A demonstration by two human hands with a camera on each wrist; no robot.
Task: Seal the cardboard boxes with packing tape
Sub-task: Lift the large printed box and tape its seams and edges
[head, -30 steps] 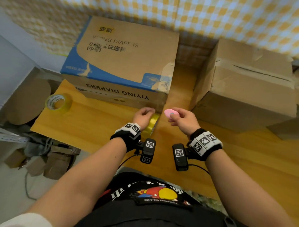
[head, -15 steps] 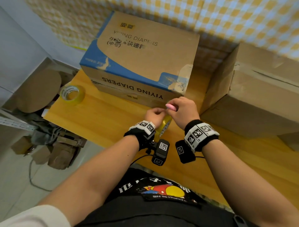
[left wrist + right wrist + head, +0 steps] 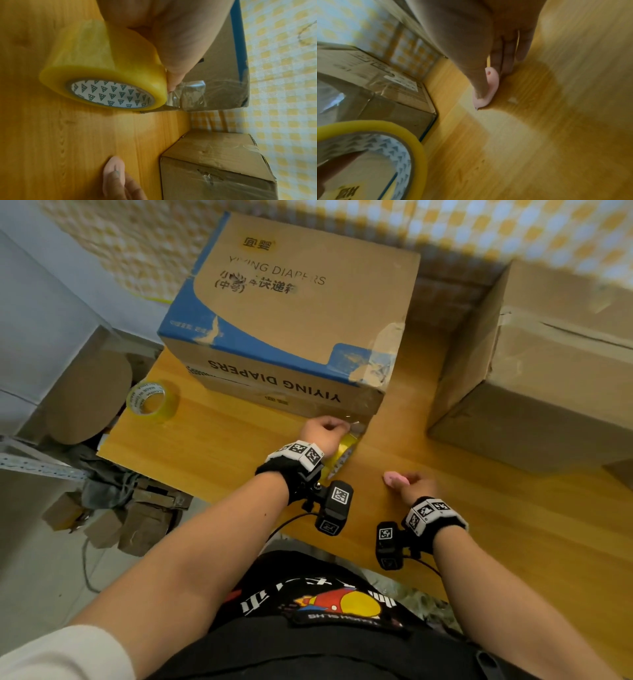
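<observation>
tape pulled to the diaper box corner, cutter set down

nearest the wooden table's (image 3: 239, 446) front edge, the right hand (image 3: 416, 482) pinches a small pink cutter (image 3: 395, 478) against the tabletop, parked. farther in, the left hand (image 3: 323, 433) grips the yellow packing tape roll (image 3: 102, 70), holding its loose end on the diaper box's (image 3: 298, 313) near corner. behind, right, a plain cardboard box (image 3: 548, 385) waits; a spare tape roll (image 3: 150, 402) sits left.

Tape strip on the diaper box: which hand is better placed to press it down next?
Probably left. The left hand grips the tape roll at the diaper box corner, thumb beside the strip. The right hand is back on the table, holding the pink cutter.
</observation>
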